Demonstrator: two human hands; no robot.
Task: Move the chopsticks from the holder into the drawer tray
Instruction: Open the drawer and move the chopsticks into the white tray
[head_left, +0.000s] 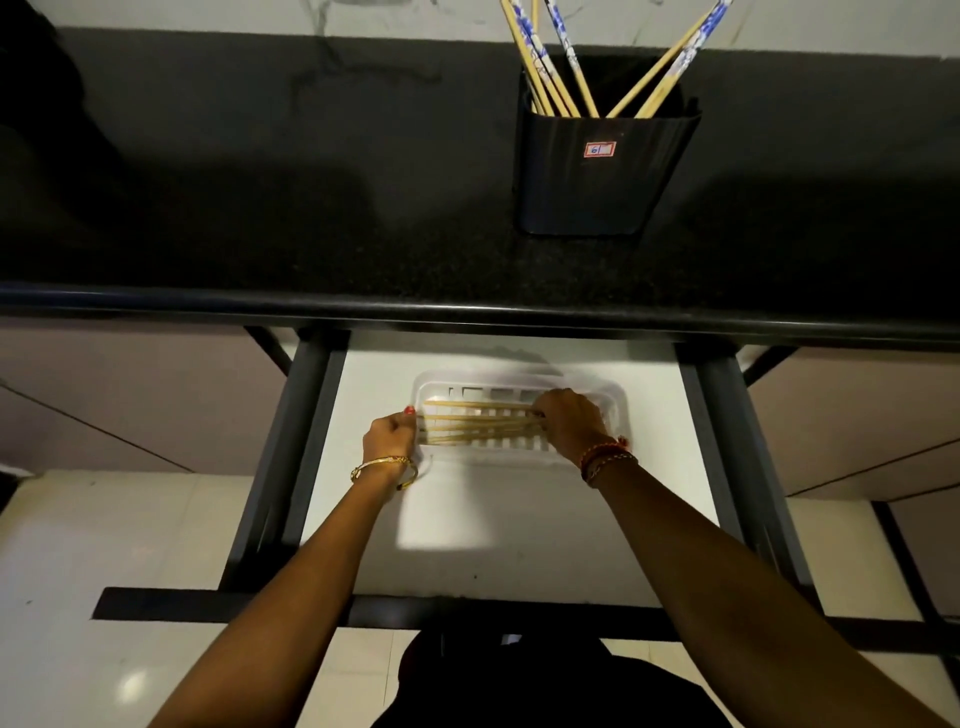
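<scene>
A black holder (602, 171) stands on the dark countertop at upper right, with several blue-patterned chopsticks (556, 62) sticking out of it. Below, a white drawer is pulled out with a white slotted tray (613, 400) in it. Several chopsticks (478, 423) lie lengthwise across the tray. My right hand (569, 421) is closed over their right ends inside the tray. My left hand (389, 434) rests against the tray's left edge, thumb touching the rim near the chopstick tips.
The countertop's black front edge (311, 304) overhangs the back of the drawer. Dark drawer rails (291, 447) run along both sides, and a black front bar (260, 605) crosses near me. Bare white drawer floor (519, 535) lies in front of the tray.
</scene>
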